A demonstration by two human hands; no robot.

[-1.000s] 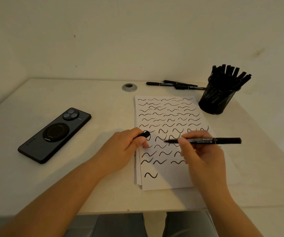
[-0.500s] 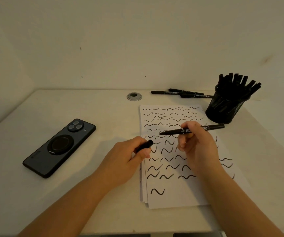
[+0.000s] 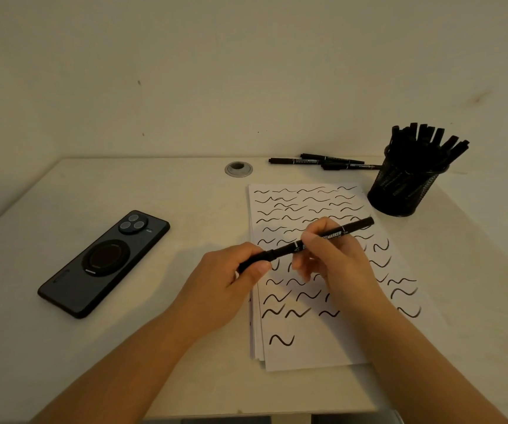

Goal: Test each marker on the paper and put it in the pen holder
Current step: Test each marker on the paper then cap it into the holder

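Observation:
A black marker [image 3: 332,235] is held level over the stack of white paper [image 3: 317,350], which is covered in black squiggles. My right hand [image 3: 335,261] pinches the marker's barrel near the middle. My left hand [image 3: 228,280] grips the black cap [image 3: 254,261], which now sits on the marker's left end. The black mesh pen holder [image 3: 399,191] stands at the back right, stuffed with several black markers. Three more black markers [image 3: 323,162] lie on the desk behind the paper.
A black phone [image 3: 105,261] lies face down on the left of the pale desk [image 3: 124,347]. A round grey cable grommet [image 3: 238,169] sits near the back edge. Walls close the desk at the back and left.
My two hands have come together: the marker's tip has gone into the cap held by my left hand. The marker now slopes down to the left.

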